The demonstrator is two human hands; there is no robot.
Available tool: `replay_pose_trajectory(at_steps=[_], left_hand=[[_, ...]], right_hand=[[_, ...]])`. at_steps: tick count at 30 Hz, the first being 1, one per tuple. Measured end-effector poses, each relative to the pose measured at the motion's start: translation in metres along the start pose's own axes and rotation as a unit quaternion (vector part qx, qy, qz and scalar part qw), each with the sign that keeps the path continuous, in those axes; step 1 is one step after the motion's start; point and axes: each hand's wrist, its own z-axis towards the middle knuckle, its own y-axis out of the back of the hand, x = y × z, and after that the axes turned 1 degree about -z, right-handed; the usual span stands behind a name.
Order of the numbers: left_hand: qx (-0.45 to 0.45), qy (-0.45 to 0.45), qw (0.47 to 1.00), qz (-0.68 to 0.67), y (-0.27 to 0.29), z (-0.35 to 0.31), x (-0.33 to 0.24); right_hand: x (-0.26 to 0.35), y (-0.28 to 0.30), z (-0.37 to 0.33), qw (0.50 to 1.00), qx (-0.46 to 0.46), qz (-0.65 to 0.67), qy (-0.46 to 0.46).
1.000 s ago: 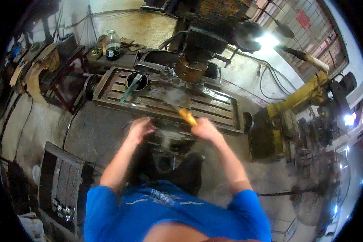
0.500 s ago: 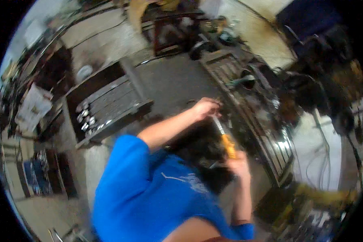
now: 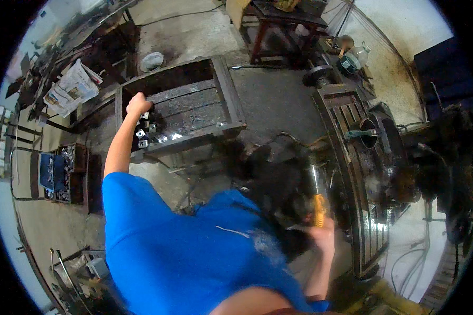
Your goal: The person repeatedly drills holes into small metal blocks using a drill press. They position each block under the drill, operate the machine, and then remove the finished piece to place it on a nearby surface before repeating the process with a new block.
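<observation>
My left arm reaches out to the wide, low dark tray (image 3: 228, 102), with my left hand (image 3: 137, 106) over its left side. The fingers are curled down beside several small shiny metal pieces (image 3: 143, 132); whatever they hold is hidden. Low at the right, my right hand (image 3: 323, 232) is closed around a tool (image 3: 319, 210) with a yellow handle and a straight, shiny metal blade. The blade points away from me; its exact kind is too blurred to tell.
A long slotted metal machine table (image 3: 352, 210) runs along my right, with a round cylinder-like part (image 3: 369, 134) on it. Beyond the tray stand a white bucket (image 3: 152, 62) and a dark table (image 3: 289, 16). Bins of small parts (image 3: 63, 173) are at the left.
My left hand has left the blade's tip and swung left into the tray. My right hand still grips the yellow-handled tool. The view has shifted left.
</observation>
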Motion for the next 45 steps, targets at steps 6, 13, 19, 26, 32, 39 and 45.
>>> replay_pose_trajectory(at_steps=[6, 13, 19, 26, 32, 39, 45], left_hand=[[-0.031, 0.049, 0.996, 0.065, -0.020, -0.017, -0.007], [-0.067, 0.067, 0.995, 0.016, -0.026, -0.012, -0.019], [-0.093, -0.049, 0.993, 0.055, -0.004, -0.032, -0.031], [-0.194, -0.331, 0.907, -0.171, 0.021, -0.095, -0.142], [0.368, -0.244, 0.663, -0.605, 0.017, -0.171, -0.256], [0.550, -0.045, 0.440, -0.708, -0.030, -0.229, -0.311], [0.585, -0.058, 0.444, -0.676, -0.043, -0.238, -0.321]], right_hand=[[0.011, -0.001, 0.001, 0.996, -0.008, -0.064, 0.062], [-0.001, -0.002, -0.002, 0.999, -0.019, -0.036, 0.032], [0.004, -0.009, 0.001, 0.996, -0.005, -0.037, 0.084], [0.078, -0.040, 0.031, 0.977, 0.090, -0.143, 0.131], [0.090, -0.035, 0.054, 0.988, 0.024, -0.123, 0.095], [0.039, -0.012, 0.043, 1.000, 0.002, -0.024, 0.014], [0.027, -0.001, 0.039, 1.000, -0.009, -0.028, 0.006]])
